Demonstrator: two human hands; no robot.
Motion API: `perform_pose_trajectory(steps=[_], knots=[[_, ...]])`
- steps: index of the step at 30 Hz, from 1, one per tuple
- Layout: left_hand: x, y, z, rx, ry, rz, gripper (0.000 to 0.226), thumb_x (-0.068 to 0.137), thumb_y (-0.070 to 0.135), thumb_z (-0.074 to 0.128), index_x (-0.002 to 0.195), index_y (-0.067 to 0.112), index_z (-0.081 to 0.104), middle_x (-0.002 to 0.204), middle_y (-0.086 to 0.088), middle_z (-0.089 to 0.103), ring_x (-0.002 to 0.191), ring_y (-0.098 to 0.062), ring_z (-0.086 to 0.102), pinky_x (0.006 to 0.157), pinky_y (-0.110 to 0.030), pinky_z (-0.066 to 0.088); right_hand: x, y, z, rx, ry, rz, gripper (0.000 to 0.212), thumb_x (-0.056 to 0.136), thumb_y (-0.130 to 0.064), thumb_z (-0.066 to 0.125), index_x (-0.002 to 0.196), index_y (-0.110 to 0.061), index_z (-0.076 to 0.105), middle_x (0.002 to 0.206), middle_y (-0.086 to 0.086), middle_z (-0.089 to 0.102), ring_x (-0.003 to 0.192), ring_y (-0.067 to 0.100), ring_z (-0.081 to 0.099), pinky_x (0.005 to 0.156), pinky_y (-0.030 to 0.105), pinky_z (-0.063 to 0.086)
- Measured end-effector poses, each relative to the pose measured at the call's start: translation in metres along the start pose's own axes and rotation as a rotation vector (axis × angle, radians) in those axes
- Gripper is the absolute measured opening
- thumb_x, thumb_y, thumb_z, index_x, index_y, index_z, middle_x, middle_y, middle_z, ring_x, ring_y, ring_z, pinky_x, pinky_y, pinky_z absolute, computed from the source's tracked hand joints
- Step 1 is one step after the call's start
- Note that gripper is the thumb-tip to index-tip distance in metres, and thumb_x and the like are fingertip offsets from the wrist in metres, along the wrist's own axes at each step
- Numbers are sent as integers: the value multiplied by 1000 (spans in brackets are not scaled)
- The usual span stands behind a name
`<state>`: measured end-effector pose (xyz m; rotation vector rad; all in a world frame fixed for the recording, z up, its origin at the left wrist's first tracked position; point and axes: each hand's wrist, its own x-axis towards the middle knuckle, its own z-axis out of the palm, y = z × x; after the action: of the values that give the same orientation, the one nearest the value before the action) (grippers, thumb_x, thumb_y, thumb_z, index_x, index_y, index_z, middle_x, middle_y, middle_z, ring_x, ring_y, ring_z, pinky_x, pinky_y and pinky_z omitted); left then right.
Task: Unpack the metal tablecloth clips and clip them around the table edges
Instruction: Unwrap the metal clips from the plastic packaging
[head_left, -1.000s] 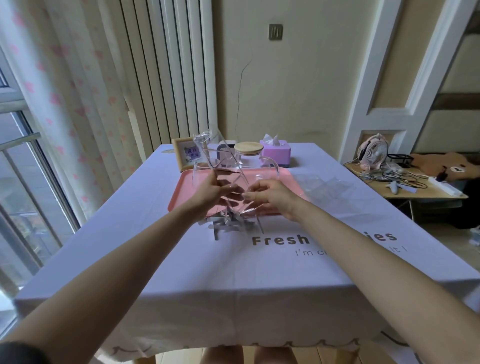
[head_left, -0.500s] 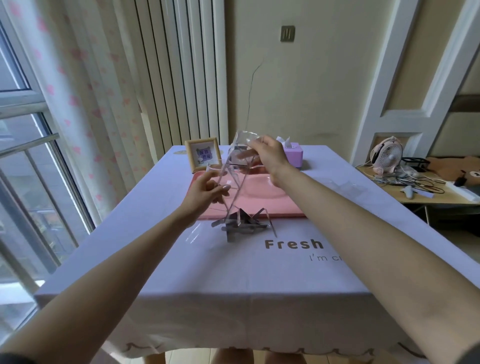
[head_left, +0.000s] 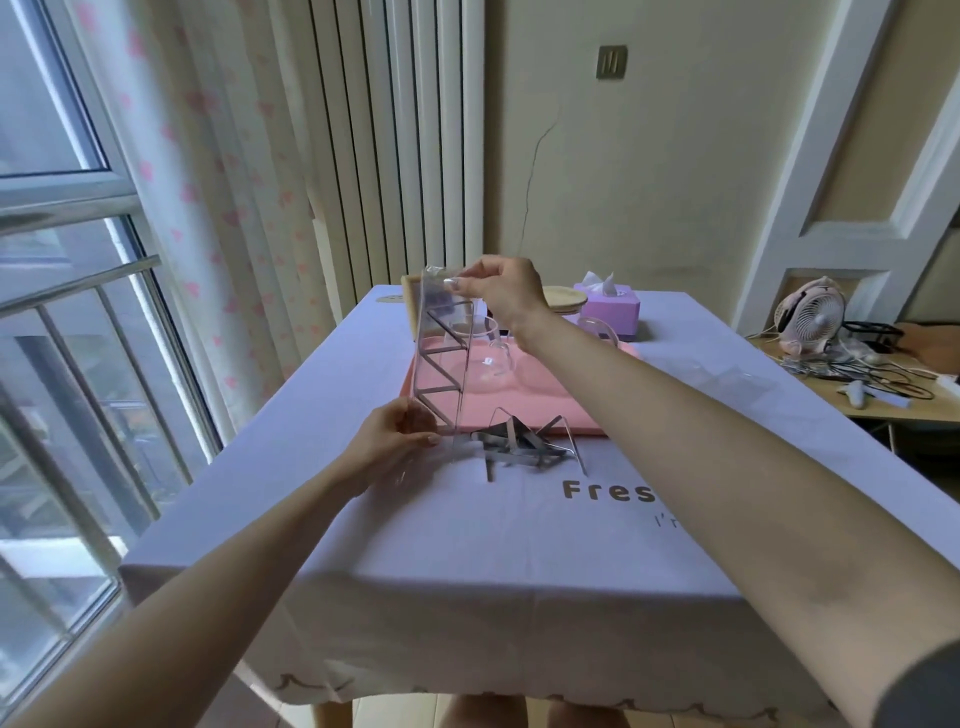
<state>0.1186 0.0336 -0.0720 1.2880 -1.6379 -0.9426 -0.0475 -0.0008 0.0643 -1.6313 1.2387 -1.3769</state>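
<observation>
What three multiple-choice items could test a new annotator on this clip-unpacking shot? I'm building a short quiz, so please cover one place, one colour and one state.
1. Where does the pile of metal clips lie?
A. On the tablecloth, just in front of the tray
B. Inside the jug
C. On the side desk by the fan

2. What colour is the tissue box?
A. Green
B. Purple
C. Orange

3. How is the clear plastic bag held?
A. Lying flat, untouched
B. Hanging from one hand only
C. Held upright between both hands, with clips inside

Answers:
1 A: the clips rest on the tablecloth at the near edge of the pink tray.
2 B: the box at the far end is purple.
3 C: the right hand pinches the top, the left hand the bottom, and metal strips show through the plastic.
</observation>
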Motion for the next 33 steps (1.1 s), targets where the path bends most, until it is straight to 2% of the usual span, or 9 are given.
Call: perform_pose_trajectory(steps=[3,5,9,13,19,23,26,30,33], knots=[[2,-5,1,-12,4,-3,18,78,-1,70,87,5,57,83,-16,64,62,-20,58,46,-23,45,0,-9,2,25,11,-18,3,78,3,70,79,2,68,63,-1,58,52,2,52,43,5,36],[3,-6,3,-26,15,-15,22,78,-2,70,94,-2,56,92,-19,66,74,-25,62,56,-24,49,1,-13,4,25,6,-46,21,76,4,72,64,-10,63,60,0,59,43,-2,53,42,7,36],[5,-10,3,48,81,-20,18,78,-2,69,88,-7,54,71,-10,58,59,-17,54,53,-23,44,0,-16,6,21,-13,-80,27,74,4,74,58,-15,61,55,1,61,43,2,59,41,8,38],[7,-11,3,131,150,-12,22,80,3,69,70,9,50,59,-3,54,50,-12,51,53,-27,43,-5,-19,3,129,-29,-47,23,77,10,68,62,-7,60,43,-4,59,36,-1,54,37,8,37],[6,-12,0,182,106,4,20,76,1,71,76,13,55,69,2,60,62,-11,55,57,-12,43,-7,-29,3,68,35,-40,23,77,4,70,62,-12,61,65,4,61,31,-5,46,35,11,34],[6,-13,-1,160,83,19,22,74,-3,72,82,11,57,72,-1,61,69,-16,57,70,-27,49,-6,-43,1,25,35,-79,22,79,-2,71,64,-14,61,64,4,63,29,-2,45,33,13,33],[5,-16,-2,173,47,44,23,72,4,76,79,17,59,71,5,61,68,-12,55,68,-24,46,-3,-48,2,-48,20,-124,19,82,-8,70,66,-15,61,63,4,66,29,1,43,34,15,35],[4,-16,-2,108,39,3,27,71,9,79,92,4,62,76,0,64,69,-11,57,69,-24,47,-2,-48,4,-83,-4,-134,16,85,-12,68,70,-16,62,65,3,68,34,8,47,36,16,38],[1,-9,-1,14,34,-6,28,73,5,77,96,5,61,83,-4,65,73,-12,60,69,-18,50,-2,-46,5,-31,-33,-142,16,85,-11,67,71,-16,61,65,5,68,37,11,50,38,18,41]])
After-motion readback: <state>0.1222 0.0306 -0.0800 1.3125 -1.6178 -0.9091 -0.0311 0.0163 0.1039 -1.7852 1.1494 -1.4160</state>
